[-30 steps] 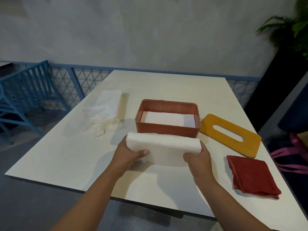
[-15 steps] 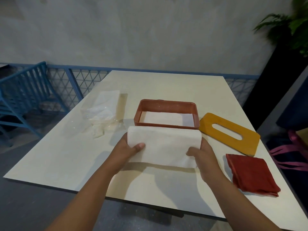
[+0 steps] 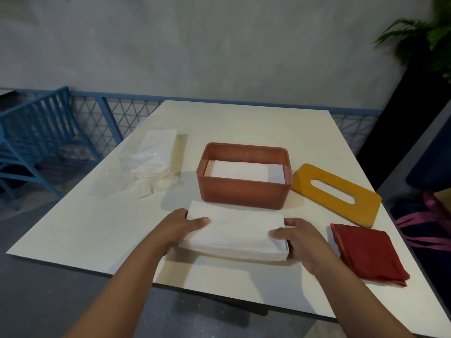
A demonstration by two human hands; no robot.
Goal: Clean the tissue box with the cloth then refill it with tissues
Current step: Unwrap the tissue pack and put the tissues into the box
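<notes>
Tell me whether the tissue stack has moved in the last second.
Yes. The tissue stack dropped lower and nearer, now clear of the tissue box it overlapped.

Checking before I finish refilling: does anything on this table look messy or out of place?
Nothing spilled or damaged. The yellow lid lies off the tissue box, askew to its right. An opened plastic wrapper sits crumpled at the left with tissues inside.

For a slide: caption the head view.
Left hand and right hand hold a tissue stack before the open box; lid and cloth at right.
</notes>
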